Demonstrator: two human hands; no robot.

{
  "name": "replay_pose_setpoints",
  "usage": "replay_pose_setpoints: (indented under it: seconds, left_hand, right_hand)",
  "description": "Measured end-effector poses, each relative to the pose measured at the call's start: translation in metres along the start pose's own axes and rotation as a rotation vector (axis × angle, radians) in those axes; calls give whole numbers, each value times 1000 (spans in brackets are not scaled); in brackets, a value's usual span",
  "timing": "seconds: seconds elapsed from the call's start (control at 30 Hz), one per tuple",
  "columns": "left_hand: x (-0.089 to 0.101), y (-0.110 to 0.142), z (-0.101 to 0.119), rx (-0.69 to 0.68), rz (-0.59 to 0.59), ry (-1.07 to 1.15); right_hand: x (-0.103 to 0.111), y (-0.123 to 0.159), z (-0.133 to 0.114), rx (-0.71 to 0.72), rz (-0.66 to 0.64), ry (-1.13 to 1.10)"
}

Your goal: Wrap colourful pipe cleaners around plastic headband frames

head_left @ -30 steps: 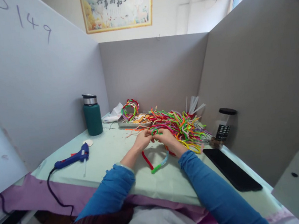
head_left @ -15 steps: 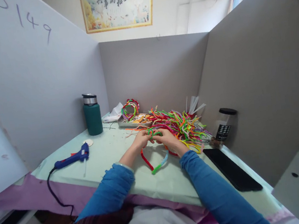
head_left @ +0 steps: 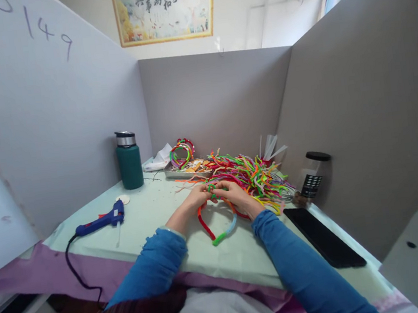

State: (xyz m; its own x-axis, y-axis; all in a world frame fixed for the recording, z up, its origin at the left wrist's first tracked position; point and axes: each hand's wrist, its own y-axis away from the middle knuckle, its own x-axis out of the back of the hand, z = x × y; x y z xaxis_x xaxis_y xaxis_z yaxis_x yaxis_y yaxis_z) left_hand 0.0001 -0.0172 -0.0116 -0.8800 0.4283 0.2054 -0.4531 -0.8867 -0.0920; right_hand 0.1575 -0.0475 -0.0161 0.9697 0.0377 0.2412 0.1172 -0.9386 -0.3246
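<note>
My left hand (head_left: 198, 197) and my right hand (head_left: 234, 194) meet in front of me with fingers pinched together. Between the fingertips is a small bent green pipe cleaner (head_left: 211, 189), at the top of a pipe-cleaner loop (head_left: 220, 238). Red, green, light blue and orange sections make up the loop, which hangs below both hands with its green end toward me. Fingers partly hide its upper part. Just behind the right hand lies a large heap of loose pipe cleaners (head_left: 251, 171) in many colours.
At the back stands a metal tray (head_left: 173, 173) with small pieces and colourful rings (head_left: 181, 154). On the left are a green bottle (head_left: 129, 162) and a blue glue gun (head_left: 102, 222) with its cord. A black phone-like slab (head_left: 323, 236) and a lidded jar (head_left: 314, 176) sit right.
The green pipe cleaner between my fingertips is drawn in more tightly, its loop smaller. Both hands have shifted only slightly, and the coloured loop hangs a touch lower.
</note>
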Motion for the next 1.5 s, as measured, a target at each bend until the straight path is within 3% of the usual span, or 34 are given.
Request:
replay_pose_setpoints:
  seconds: [0.17, 0.37, 0.6, 0.83, 0.97, 1.13, 1.27, 1.5]
  left_hand:
    - [4, 1, -1, 13, -45, 25]
    - [7, 2, 2, -15, 78, 53]
    - [9, -3, -1, 46, -67, 206]
    - [11, -6, -1, 118, -146, 332]
    - [10, -4, 4, 205, -109, 377]
    - [11, -1, 6, 171, -109, 410]
    - [13, -1, 5, 226, -105, 411]
    - [14, -5, 1, 233, -109, 427]
  right_hand:
    - [-1, -3, 2, 7, 42, 42]
    - [-1, -3, 2, -30, 36, 30]
    - [5, -3, -1, -122, -42, -117]
    - [9, -5, 4, -110, -116, -250]
    - [10, -6, 6, -159, -138, -292]
    - [10, -5, 3, -222, -196, -416]
    - [10, -5, 2, -266, -251, -450]
    - [11, -7, 3, -285, -246, -449]
